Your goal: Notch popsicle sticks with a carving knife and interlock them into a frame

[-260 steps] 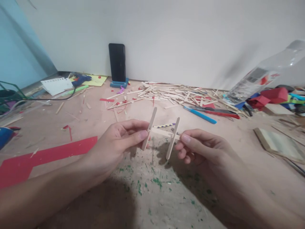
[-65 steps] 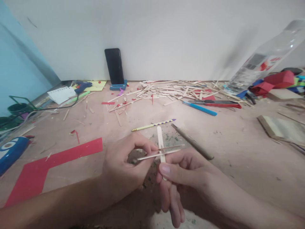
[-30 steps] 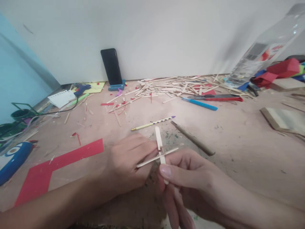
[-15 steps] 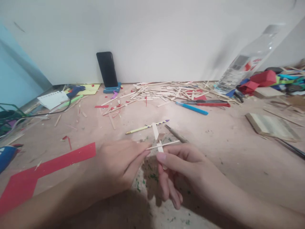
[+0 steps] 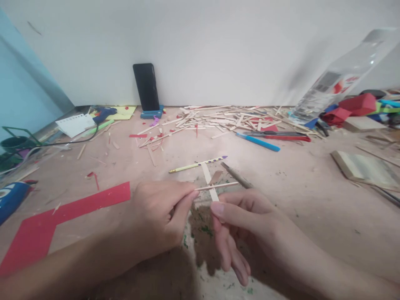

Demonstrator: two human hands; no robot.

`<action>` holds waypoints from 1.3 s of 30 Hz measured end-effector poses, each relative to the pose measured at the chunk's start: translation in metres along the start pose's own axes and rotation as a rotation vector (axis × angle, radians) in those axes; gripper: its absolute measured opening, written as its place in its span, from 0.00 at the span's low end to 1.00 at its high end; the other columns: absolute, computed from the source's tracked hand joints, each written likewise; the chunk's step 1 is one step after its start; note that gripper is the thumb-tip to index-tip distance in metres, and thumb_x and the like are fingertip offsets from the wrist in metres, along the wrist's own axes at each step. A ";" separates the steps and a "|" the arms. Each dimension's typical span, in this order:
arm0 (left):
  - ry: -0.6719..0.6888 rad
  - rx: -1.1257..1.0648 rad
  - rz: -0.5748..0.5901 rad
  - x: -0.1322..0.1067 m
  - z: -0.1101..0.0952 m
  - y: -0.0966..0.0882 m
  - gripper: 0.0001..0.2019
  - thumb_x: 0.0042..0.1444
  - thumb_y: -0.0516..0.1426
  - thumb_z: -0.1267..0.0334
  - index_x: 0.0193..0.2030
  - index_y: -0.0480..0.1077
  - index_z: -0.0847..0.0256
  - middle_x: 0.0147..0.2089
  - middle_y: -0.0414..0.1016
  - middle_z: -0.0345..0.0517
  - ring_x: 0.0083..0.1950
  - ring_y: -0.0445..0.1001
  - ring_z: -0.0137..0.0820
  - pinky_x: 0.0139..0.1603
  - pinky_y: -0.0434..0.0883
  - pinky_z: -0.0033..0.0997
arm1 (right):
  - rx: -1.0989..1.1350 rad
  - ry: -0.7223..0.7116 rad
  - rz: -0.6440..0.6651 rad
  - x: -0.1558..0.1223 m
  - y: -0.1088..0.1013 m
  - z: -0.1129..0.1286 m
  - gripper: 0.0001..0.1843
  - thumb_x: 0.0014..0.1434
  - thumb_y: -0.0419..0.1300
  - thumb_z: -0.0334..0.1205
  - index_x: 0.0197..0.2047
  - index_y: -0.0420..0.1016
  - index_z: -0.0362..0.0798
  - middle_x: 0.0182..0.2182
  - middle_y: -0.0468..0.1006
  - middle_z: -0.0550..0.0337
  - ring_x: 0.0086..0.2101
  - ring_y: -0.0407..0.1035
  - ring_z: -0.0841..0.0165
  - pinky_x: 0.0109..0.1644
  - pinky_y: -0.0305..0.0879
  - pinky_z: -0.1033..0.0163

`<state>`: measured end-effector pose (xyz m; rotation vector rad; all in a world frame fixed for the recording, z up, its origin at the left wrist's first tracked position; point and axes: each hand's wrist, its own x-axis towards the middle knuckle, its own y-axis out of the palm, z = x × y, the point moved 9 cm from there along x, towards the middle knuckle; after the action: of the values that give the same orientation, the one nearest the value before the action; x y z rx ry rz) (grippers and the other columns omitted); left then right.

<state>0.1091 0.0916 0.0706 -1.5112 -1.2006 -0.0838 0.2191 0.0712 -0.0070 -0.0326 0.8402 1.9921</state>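
Between the thumb and fingertips of my left hand [image 5: 162,208] is one end of a thin wooden stick [image 5: 227,185], which points to the right. My right hand [image 5: 246,221] pinches the lower end of a flat craft stick [image 5: 214,194], its other fingers loosely curled below. The two sticks cross in front of my fingertips, the thin one over the flat one; I cannot tell whether they are joined. A small brownish patch [image 5: 216,177] shows beside the crossing. Just beyond lie a yellow pencil [image 5: 187,166] with a purple tip and a dark narrow tool [image 5: 234,174].
A heap of craft sticks [image 5: 225,118] lies along the wall, near a blue pen-like tool [image 5: 259,142]. A phone [image 5: 146,87] leans at the back. A water bottle [image 5: 337,79] stands right, above a wood block [image 5: 362,168]. Red paper [image 5: 90,202] lies left.
The whole view has shifted slightly, so the table things sit further right. Both hands keep their sticks; the flat stick has tilted a little, and the right hand's lower fingers hang slightly lower.
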 end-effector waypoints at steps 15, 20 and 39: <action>-0.029 -0.036 0.047 -0.005 0.002 0.009 0.09 0.67 0.56 0.69 0.38 0.76 0.59 0.26 0.75 0.38 0.25 0.70 0.26 0.28 0.63 0.30 | -0.166 0.019 -0.018 0.001 -0.012 0.000 0.23 0.65 0.65 0.54 0.31 0.75 0.42 0.22 0.82 0.50 0.15 0.69 0.74 0.18 0.60 0.74; 0.064 -0.055 0.173 -0.004 -0.004 0.021 0.09 0.66 0.54 0.70 0.34 0.71 0.59 0.26 0.71 0.37 0.25 0.68 0.28 0.28 0.62 0.32 | -0.214 0.009 0.049 0.002 -0.006 0.001 0.22 0.64 0.67 0.54 0.33 0.79 0.40 0.28 0.84 0.46 0.17 0.71 0.74 0.21 0.62 0.73; -0.003 -0.153 -0.024 0.004 -0.001 -0.017 0.03 0.62 0.60 0.65 0.42 0.70 0.59 0.32 0.72 0.38 0.31 0.71 0.27 0.34 0.67 0.30 | -0.522 -0.235 -0.314 -0.003 -0.017 0.033 0.21 0.65 0.67 0.48 0.25 0.74 0.46 0.18 0.68 0.66 0.19 0.57 0.76 0.21 0.49 0.68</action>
<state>0.0996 0.0904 0.0856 -1.6296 -1.2381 -0.1933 0.2433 0.0933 0.0098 -0.2131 0.1390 1.8192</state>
